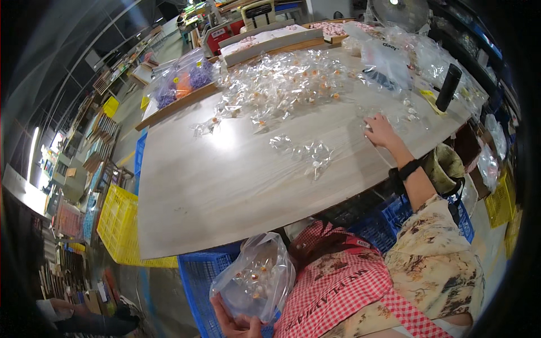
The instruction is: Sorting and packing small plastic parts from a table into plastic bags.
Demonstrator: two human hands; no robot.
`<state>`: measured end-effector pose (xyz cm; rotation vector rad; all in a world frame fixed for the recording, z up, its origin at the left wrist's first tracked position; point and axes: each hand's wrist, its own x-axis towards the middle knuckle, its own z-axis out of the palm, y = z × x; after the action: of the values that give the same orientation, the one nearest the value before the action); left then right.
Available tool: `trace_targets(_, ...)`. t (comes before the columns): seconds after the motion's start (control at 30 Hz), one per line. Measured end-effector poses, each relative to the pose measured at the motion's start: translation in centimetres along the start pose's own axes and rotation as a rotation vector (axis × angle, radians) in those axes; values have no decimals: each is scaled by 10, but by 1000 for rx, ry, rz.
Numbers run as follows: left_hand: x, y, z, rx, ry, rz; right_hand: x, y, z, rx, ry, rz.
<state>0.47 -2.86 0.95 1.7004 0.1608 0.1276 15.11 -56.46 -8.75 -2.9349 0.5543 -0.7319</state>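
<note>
Packets (pixel 257 277) just above your left hand (pixel 235 323), which grips their clear plastic bag (pixel 225 284), could spill if that slackens, while your right hand (pixel 382 133) is curled, hold unclear, with loose clear-wrapped pieces (pixel 316 156) to its left.

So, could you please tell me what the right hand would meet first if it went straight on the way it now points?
The right hand would probably first meet the right edge of the heap of small clear packets, though depth is hard to judge in this view.

Clear bag (pixel 235 290), red-white checked apron (pixel 338 279), yellow crate (pixel 120 222)
</note>
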Motion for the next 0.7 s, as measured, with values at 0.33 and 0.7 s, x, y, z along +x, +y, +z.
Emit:
trace_targets(0.33, -3, -40, -17, 78, 33, -61, 13, -77, -19, 795, -63, -101)
trace_targets(0.7, -6, -12, 0, 16, -42, 18, -29, -148, -3, 398, -281, -659)
